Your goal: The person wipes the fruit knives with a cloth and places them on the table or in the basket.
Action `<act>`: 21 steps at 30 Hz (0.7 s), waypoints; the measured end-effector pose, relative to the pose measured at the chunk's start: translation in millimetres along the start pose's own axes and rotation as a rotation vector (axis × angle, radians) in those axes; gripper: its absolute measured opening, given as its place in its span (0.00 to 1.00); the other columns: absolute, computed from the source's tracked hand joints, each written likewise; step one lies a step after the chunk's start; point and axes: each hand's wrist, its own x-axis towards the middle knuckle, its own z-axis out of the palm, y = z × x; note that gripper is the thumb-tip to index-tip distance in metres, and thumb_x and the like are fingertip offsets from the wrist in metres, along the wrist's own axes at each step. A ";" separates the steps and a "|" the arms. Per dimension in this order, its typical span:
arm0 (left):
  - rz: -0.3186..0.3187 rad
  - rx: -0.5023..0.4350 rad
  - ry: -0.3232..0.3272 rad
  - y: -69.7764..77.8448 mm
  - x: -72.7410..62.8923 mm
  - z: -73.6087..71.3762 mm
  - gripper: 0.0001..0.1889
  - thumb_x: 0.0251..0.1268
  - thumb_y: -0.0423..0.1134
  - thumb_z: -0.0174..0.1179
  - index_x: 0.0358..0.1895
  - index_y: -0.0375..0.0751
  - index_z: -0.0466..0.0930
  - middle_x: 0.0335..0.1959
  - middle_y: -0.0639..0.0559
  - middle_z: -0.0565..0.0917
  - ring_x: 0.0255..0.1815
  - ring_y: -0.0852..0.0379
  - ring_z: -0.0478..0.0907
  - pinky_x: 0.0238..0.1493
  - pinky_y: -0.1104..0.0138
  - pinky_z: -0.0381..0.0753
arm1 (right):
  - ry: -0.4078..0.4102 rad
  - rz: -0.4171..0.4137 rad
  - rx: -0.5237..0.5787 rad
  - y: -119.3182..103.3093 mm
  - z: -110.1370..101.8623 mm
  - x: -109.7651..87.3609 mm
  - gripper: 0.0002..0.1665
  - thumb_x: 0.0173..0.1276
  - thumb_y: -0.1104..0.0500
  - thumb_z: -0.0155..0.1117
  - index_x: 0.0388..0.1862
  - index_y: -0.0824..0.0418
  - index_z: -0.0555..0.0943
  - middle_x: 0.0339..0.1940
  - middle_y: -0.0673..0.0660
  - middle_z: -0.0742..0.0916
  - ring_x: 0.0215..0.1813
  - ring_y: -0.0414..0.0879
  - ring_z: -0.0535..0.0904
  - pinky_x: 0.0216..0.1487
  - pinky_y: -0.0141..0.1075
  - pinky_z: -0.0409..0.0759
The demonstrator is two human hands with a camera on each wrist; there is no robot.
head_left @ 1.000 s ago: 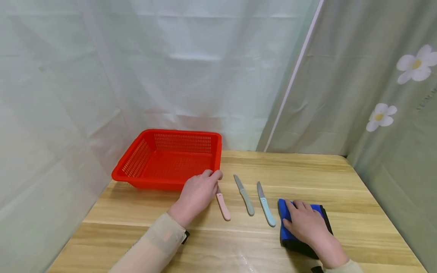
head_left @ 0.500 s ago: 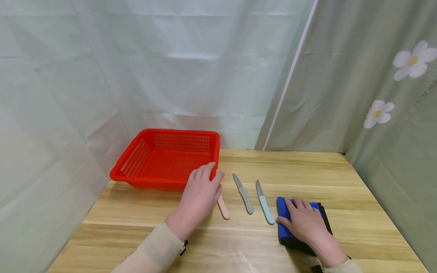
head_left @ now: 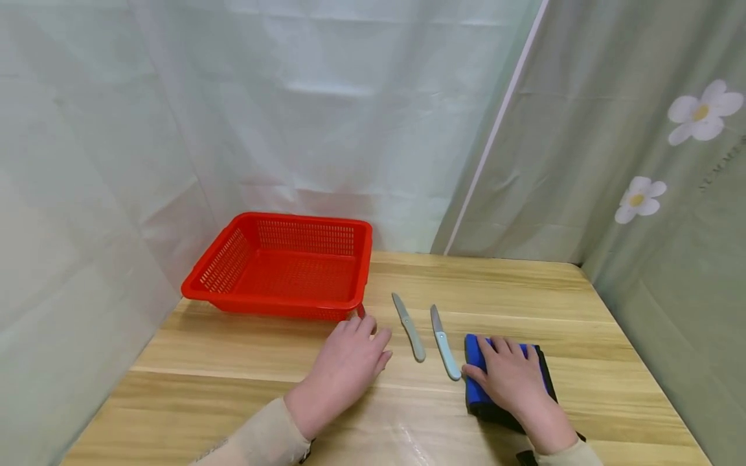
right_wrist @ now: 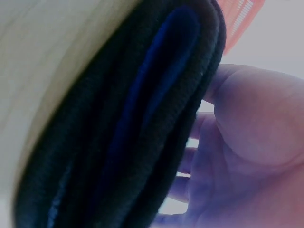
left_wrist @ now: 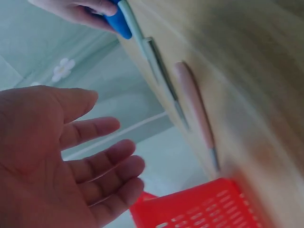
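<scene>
My left hand hovers, fingers loosely extended, in front of the red basket's near right corner; nothing lies in its palm in the left wrist view. Beyond it there, a pink-handled knife lies with its blade toward the basket; the hand mostly hides this knife in the head view. Two more knives, one grey-green and one light blue, lie side by side on the table. My right hand rests flat on a folded blue and black cloth, fingers spread over its top.
The red plastic basket with slotted walls stands at the back left, nothing in it. Pale curtains hang behind and beside the wooden table.
My left hand has come off the basket's corner and drawn back toward me, over the pink knife. My right hand stays on the cloth. The view has shifted slightly.
</scene>
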 end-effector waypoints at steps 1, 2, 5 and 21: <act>-0.005 -0.006 -0.017 0.2 -1.8 1.7 0.14 0.73 0.51 0.76 0.49 0.47 0.85 0.40 0.48 0.79 0.38 0.49 0.79 0.43 0.58 0.81 | 0.003 0.003 -0.002 -0.7 0.0 0.2 0.43 0.82 0.34 0.64 0.80 0.64 0.77 0.72 0.71 0.81 0.75 0.72 0.73 0.72 0.79 0.62; -0.013 -0.016 -0.029 0.2 -3.0 3.8 0.15 0.72 0.51 0.76 0.48 0.47 0.85 0.40 0.48 0.79 0.37 0.49 0.79 0.42 0.58 0.81 | 0.006 0.006 -0.003 -1.2 0.0 0.5 0.43 0.82 0.34 0.64 0.79 0.64 0.77 0.72 0.71 0.82 0.75 0.72 0.74 0.72 0.79 0.62; -0.017 -0.042 -0.047 -0.2 -4.6 10.3 0.16 0.72 0.52 0.76 0.47 0.46 0.84 0.38 0.46 0.79 0.32 0.49 0.79 0.37 0.58 0.81 | 0.007 0.012 -0.003 -2.3 -0.5 1.4 0.42 0.83 0.35 0.64 0.79 0.64 0.77 0.72 0.71 0.82 0.75 0.72 0.74 0.72 0.78 0.64; -0.149 -0.122 -0.258 -7.9 12.4 29.5 0.13 0.72 0.49 0.76 0.40 0.47 0.82 0.29 0.43 0.79 0.26 0.48 0.77 0.23 0.56 0.79 | 0.003 0.003 0.012 0.5 1.1 3.7 0.42 0.78 0.38 0.72 0.79 0.64 0.77 0.71 0.73 0.81 0.74 0.73 0.75 0.69 0.75 0.69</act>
